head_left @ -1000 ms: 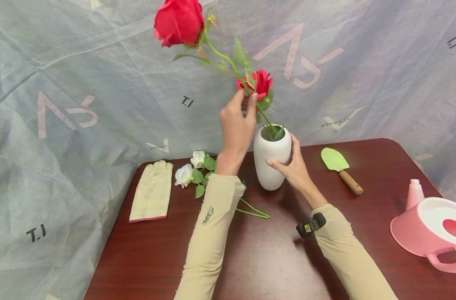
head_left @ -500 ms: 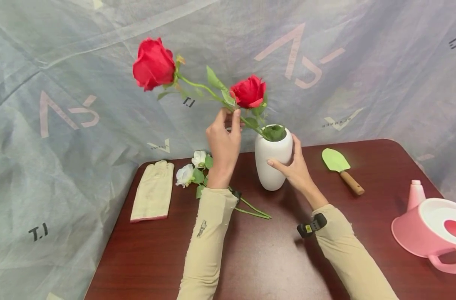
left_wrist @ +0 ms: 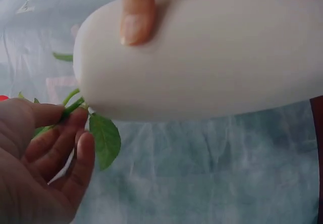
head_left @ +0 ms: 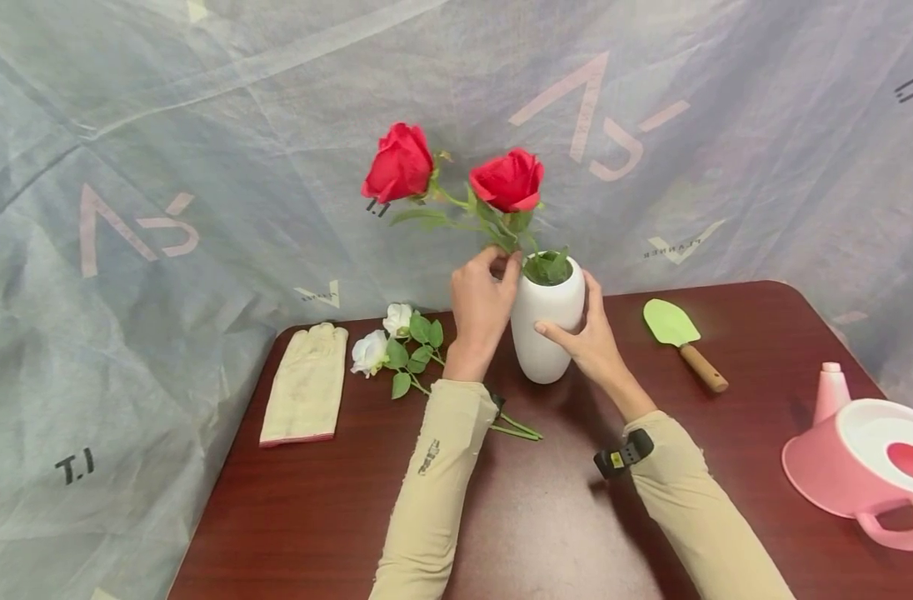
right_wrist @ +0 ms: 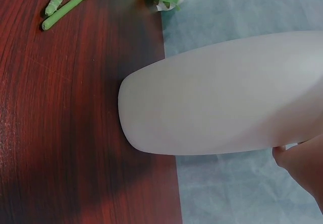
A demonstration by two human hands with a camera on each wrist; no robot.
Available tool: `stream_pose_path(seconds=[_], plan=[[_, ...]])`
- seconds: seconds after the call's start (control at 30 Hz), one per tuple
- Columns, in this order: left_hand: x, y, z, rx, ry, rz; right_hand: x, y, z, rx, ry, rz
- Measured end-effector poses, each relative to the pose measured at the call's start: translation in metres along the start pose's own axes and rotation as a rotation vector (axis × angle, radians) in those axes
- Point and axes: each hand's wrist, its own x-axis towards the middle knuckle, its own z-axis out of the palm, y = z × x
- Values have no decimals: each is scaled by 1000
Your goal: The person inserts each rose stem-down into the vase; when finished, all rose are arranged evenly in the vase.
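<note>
In the head view my left hand (head_left: 482, 300) pinches a green rose stem just beside the mouth of a white vase (head_left: 546, 325). The left wrist view shows the thumb and fingertips on that stem (left_wrist: 75, 105), right at the vase's rim. Above the hand are two red roses, a left one (head_left: 400, 162) that leans out to the left and a right one (head_left: 507, 181) over the vase. Green leaves (head_left: 550, 267) fill the vase's opening. My right hand (head_left: 595, 342) grips the vase from the right, its thumb across the front. The vase stands upright on the table.
Two white roses (head_left: 370, 352) lie on the dark red table (head_left: 546, 517), partly behind the left forearm. A cream glove (head_left: 305, 383) lies at the left. Toward the right are a green trowel (head_left: 672, 321) with a wooden handle and a pink watering can (head_left: 824, 462).
The left hand swings left with the left red rose, then comes back right and lower, close to the vase mouth. That rose's bloom sits lower. The right hand stays on the vase.
</note>
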Motion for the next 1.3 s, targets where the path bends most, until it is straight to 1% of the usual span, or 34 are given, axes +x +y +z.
stream_pose_path(seconds=[0.23,0.4,0.5,0.57,0.6,0.63,0.7,0.8,0.87,0.93,1.0,1.1,1.2,1.3], plan=[[-2,6,8,241,-37,13,0,1,0,2,-14,7],[1,11,14,350,-92,30,0,2,0,15,-7,1],[3,14,14,447,-142,47,0,1,0,17,-1,-2],[3,16,11,500,-192,36,0,1,0,12,-2,1],[3,17,9,507,-228,16,0,1,0,13,-3,4],[3,18,5,505,-270,-11,0,1,1,9,-4,6],[1,18,-2,467,-356,-80,-1,1,1,6,-4,8],[-4,12,-13,355,-442,-183,0,1,0,-1,3,-1],[-11,3,-18,289,-458,-221,0,2,0,4,5,-3],[-20,-9,-23,238,-449,-235,0,2,0,11,3,3],[-33,-24,-28,188,-450,-258,0,3,0,25,-4,14],[-59,-51,-35,129,-448,-315,0,3,1,32,-6,25],[-87,-76,-42,101,-465,-423,0,4,1,32,0,21],[-114,-96,-48,124,-469,-533,0,5,1,36,6,12]])
